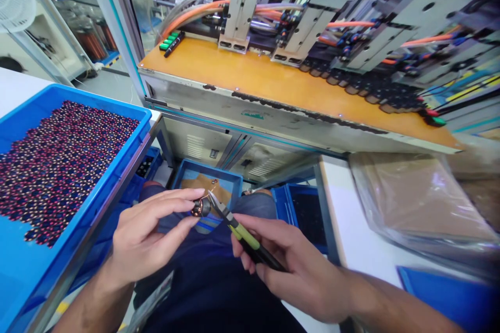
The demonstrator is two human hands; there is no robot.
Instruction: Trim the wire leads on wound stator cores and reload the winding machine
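- Head view: copper-wound part [201, 208] sits above the lap, pinched between thumb and fingers of the left-hand grip [150, 231];
- right-hand grip [289, 263] is closed round green-and-black pliers [245, 235], their tips just beside the part's wire end [212, 190]; contact is hard to tell;
- beyond, a low blue tray [221, 170] holds cardboard [190, 183];
- on the left worktop [19, 82], a blue bin [23, 252] carries many small dark-and-copper pieces [74, 161].

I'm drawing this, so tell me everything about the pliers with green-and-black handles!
The grey metal pliers with green-and-black handles have a pointed tip; the grips look rubbery. The right hand holds them slanting, tip up and leftward, beside a small dark copper-wound coil. Whether they touch it is unclear.
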